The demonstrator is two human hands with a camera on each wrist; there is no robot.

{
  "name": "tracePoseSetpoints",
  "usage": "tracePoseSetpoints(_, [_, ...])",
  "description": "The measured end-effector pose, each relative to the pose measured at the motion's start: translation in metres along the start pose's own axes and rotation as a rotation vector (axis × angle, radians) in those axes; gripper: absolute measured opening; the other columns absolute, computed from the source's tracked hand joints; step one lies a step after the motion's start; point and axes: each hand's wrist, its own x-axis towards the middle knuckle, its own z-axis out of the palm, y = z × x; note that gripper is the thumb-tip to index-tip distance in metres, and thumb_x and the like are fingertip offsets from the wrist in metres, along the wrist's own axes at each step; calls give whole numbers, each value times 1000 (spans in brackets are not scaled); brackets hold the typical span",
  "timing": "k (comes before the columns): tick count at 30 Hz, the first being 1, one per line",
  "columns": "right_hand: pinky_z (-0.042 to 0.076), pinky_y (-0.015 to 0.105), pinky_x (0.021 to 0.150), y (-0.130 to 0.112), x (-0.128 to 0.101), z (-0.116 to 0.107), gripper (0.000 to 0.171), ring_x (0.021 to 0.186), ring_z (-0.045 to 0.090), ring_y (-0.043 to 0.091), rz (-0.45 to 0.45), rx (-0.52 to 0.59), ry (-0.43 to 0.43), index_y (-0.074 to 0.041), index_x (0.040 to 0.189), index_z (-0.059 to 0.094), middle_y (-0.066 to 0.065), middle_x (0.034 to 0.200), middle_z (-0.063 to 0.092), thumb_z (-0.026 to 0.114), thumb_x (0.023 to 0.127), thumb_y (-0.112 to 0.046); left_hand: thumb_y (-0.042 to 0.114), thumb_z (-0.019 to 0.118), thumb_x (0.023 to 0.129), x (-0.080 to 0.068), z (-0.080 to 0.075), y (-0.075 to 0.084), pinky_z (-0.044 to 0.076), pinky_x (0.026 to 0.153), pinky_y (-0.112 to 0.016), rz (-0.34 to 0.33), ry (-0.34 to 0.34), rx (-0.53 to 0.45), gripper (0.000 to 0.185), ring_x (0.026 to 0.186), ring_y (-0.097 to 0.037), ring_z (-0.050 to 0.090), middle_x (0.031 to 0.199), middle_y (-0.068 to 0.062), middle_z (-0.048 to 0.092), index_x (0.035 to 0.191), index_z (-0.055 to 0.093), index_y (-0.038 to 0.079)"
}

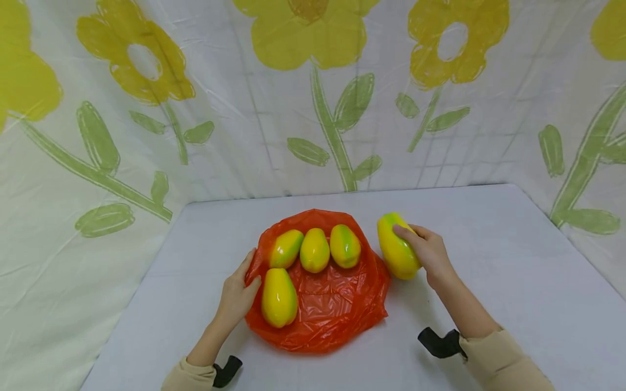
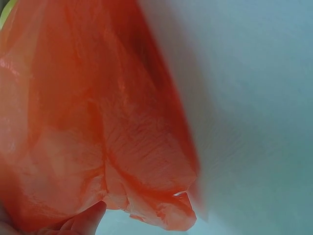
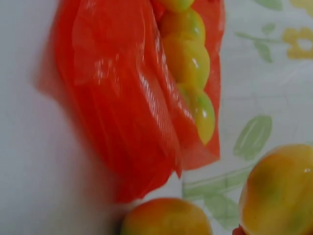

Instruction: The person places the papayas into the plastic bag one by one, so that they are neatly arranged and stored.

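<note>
A red plastic bag [image 1: 325, 304] lies spread open on the table, with several yellow-green papayas inside: three in a row at the back, such as the middle papaya [image 1: 315, 251], and a front-left papaya [image 1: 279, 298]. My left hand [image 1: 238, 290] holds the bag's left edge; in the left wrist view a fingertip [image 2: 90, 218] touches the film. Just right of the bag, my right hand [image 1: 430, 252] grips another papaya [image 1: 395, 247] from its right side. Two yellow rounded surfaces show low in the right wrist view; whether they belong to one fruit I cannot tell.
A white-covered table [image 1: 513, 271] bears everything. Behind it and at the sides hangs a cloth [image 1: 235, 136] printed with yellow flowers and green leaves. Each wrist carries a black device, such as the right-wrist device [image 1: 438, 343], close above the tabletop.
</note>
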Motion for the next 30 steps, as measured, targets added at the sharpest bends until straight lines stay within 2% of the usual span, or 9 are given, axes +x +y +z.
tracePoseSetpoints(4, [39,41,97,-2,-3,11,71,118,42,31,-7,-1,-23,1,146,40,21,144,40,56,94,-45,0,50,94,0,0,1,46,96,-54,4,8,1,58,123,-43,50,145,-27,41,149,34,0])
tracePoseSetpoints(11, [44,33,88,-5,-6,30,66,111,46,29,-20,-4,-44,0,143,45,20,137,46,57,94,-42,-1,50,94,-1,-1,2,48,94,-53,10,14,-1,57,119,-42,53,144,-27,43,149,35,1])
tracePoseSetpoints(20, [43,37,93,-4,-14,50,65,115,46,30,-34,-11,-71,1,142,46,19,138,47,59,94,-40,-1,49,94,-1,-1,1,49,94,-53,7,9,-4,58,117,-41,54,144,-27,43,150,35,2])
tracePoseSetpoints(24, [42,43,98,-1,-18,59,63,116,46,31,-50,-19,-98,0,141,48,20,139,48,60,93,-40,0,50,93,0,0,0,49,93,-53,5,9,0,58,115,-41,55,143,-28,44,150,34,1])
tracePoseSetpoints(30, [44,45,96,7,-21,75,64,113,48,31,-30,-6,-116,-3,139,50,18,134,51,65,90,-41,1,50,93,1,1,-1,49,93,-53,7,4,2,59,114,-42,55,143,-28,43,150,34,1])
